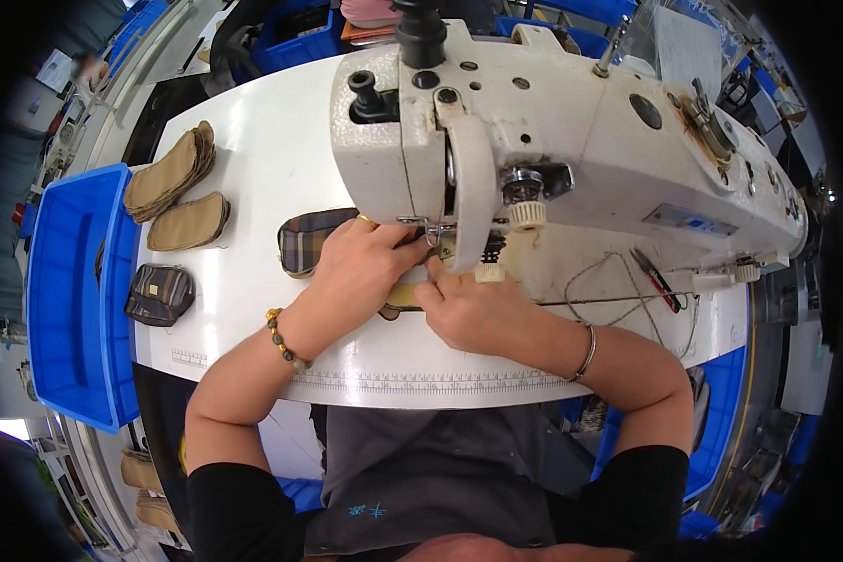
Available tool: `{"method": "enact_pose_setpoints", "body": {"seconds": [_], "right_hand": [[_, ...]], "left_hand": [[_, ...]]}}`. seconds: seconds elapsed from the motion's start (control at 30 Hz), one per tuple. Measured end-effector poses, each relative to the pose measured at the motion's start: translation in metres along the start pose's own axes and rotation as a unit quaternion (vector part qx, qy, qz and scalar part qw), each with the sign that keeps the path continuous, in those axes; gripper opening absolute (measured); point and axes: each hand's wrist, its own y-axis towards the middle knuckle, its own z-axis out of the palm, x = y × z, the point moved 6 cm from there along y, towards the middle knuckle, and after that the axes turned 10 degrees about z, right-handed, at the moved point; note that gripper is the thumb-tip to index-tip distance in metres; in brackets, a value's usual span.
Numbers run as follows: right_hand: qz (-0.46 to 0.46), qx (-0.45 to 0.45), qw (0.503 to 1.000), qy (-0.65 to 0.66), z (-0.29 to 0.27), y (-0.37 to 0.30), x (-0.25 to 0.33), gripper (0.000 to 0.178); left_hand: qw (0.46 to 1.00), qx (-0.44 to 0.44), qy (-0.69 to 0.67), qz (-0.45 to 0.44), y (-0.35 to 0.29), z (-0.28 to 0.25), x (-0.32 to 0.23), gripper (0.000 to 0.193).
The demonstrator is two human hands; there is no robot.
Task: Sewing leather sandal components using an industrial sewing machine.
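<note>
A plaid fabric pouch (302,242) with a tan edge lies under the head of a white sewing machine (384,140). My left hand (365,262) is closed on it, fingertips beside the presser foot (433,230). Close by, my right hand (473,307) pinches its edge with curled fingers. A yellowish-tan part (403,298) shows between and below the hands; whether it belongs to the same pouch is hard to tell. My fingers and the machine head hide the spot under the needle.
To the left lie stacked tan fabric pieces (170,173), another tan pile (189,222) and a finished-looking plaid pouch (159,294). A blue bin (75,300) stands at the table's left edge. Red-handled thread snips (658,281) and loose cord (618,298) lie right of my right hand.
</note>
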Motion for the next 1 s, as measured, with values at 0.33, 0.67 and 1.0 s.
{"method": "enact_pose_setpoints", "body": {"seconds": [0.33, 0.67, 1.0], "right_hand": [[-0.008, -0.011, 1.0, -0.009, -0.004, 0.001, -0.001, 0.013], [0.004, 0.024, 0.999, 0.03, -0.004, -0.002, -0.006, 0.012], [0.004, 0.02, 0.998, 0.053, -0.002, -0.002, -0.003, 0.013]], "left_hand": [[1.0, -0.022, 0.0, 0.008, -0.001, -0.001, 0.002, 0.032], [0.997, -0.016, -0.07, 0.007, 0.001, -0.008, 0.008, 0.024], [0.995, 0.018, -0.102, -0.011, 0.002, -0.006, 0.006, 0.032]]}}
